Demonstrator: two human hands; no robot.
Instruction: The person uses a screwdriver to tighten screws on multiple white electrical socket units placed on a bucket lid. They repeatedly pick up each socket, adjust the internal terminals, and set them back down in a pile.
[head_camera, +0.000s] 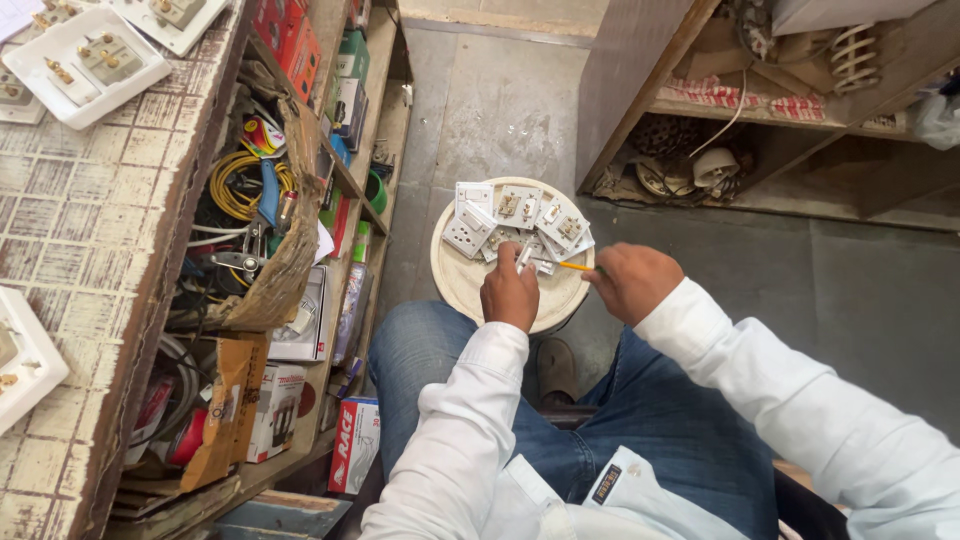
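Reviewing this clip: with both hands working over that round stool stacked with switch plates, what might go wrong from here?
1. The white switch plates lie heaped near the rim of the small round stool; a nudge from either hand might slide some onto the floor.
2. The left hand holds a small white part while the right hand points a thin yellow-handled tool toward it; a slip could jab the left fingers.
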